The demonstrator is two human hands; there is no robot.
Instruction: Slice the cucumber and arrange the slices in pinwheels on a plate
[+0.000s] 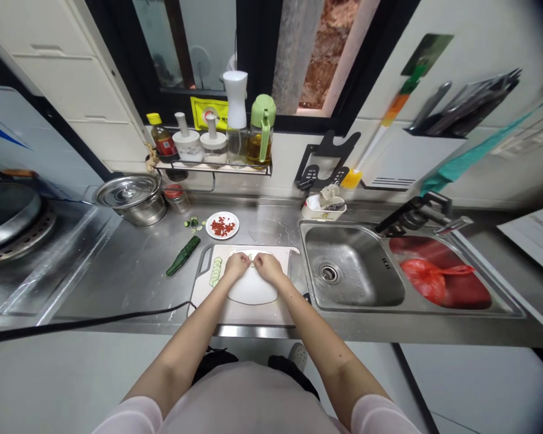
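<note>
My left hand [238, 264] and my right hand [268, 266] meet over the far part of a white plate [253, 288]. Their fingertips pinch a small pale-green cucumber slice [252, 258] between them; its edges are partly hidden by the fingers. Under the plate lies a light cutting board [262, 315] with a grey handle. A row of overlapping cucumber slices [216, 271] rests on the board, left of the plate. Farther left, a length of dark green cucumber [183, 256] lies on the steel counter.
Behind the board stand a small plate of chopped red pieces [223, 226], cucumber scraps [193, 223] and a lidded steel pot [133, 199]. At right is a double sink [355, 265] with a red plastic bag [428, 280]. A black cable [117, 316] crosses the counter's left front.
</note>
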